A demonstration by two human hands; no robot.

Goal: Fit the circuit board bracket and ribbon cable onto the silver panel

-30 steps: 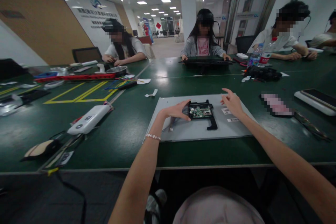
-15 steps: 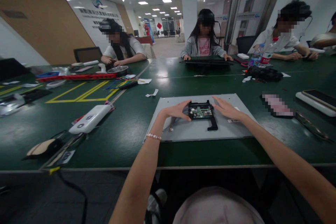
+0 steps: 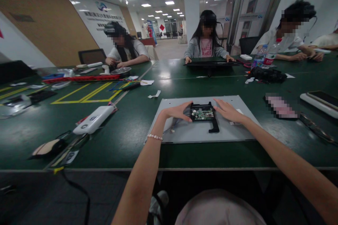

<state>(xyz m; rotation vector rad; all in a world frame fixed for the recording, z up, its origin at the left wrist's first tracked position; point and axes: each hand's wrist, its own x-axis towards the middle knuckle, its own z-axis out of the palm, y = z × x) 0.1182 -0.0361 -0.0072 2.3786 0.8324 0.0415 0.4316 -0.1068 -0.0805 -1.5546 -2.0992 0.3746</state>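
A black plastic frame (image 3: 214, 125) holding a green circuit board (image 3: 202, 114) lies on a flat light-grey panel (image 3: 185, 137). My left hand (image 3: 179, 111) is at the frame's left edge, thumb and fingers spread apart; whether the fingertips press on it I cannot tell. On the opposite side, my right hand (image 3: 227, 109) lies with outstretched fingers close against the frame's right edge. A thin cable with a small connector (image 3: 172, 131) rests on the panel below my left hand. Partly under my right forearm is a white label (image 3: 236, 123).
Left on the green table (image 3: 126, 126) are a white power bank (image 3: 93, 119) and a computer mouse (image 3: 49, 148). To the right lie a pink-screened phone (image 3: 282, 106), glasses (image 3: 317, 126) and another phone on a white box (image 3: 320, 103). Several people sit across, one holding a dark panel (image 3: 211, 64).
The camera view has turned slightly, so the surroundings sit a little further right. My hands keep nearly the same position beside the black frame.
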